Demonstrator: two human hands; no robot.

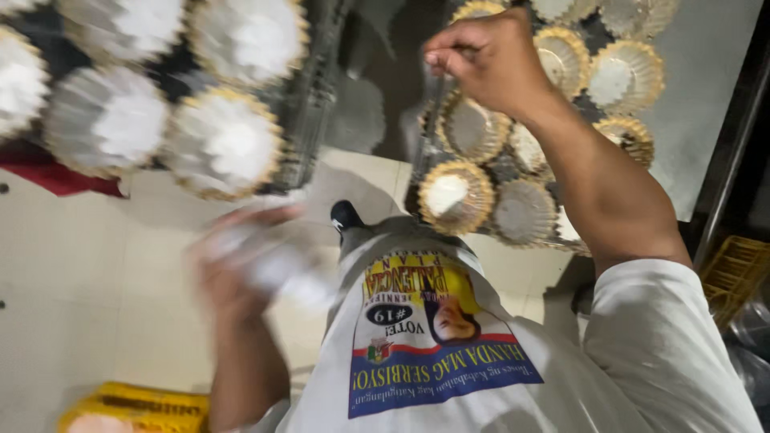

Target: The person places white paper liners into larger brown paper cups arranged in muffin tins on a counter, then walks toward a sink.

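My right hand (485, 56) reaches forward over a dark tray (417, 172) of gold-rimmed fluted paper cups (455, 196), its fingers pinched together above them; what it pinches, if anything, is too small to see. My left hand (241, 269) is blurred by motion in front of my chest and grips a pale, whitish object (281, 269) that I cannot make out. Another tray (309, 104) at the upper left carries larger white fluted cups with gold edges (224, 144).
A pale tiled floor (72, 281) lies below the trays. A yellow crate (136, 405) sits at the lower left, another yellow crate (734, 269) at the right edge. A red cloth (48, 172) lies under the left tray. My white printed shirt (449, 353) fills the bottom.
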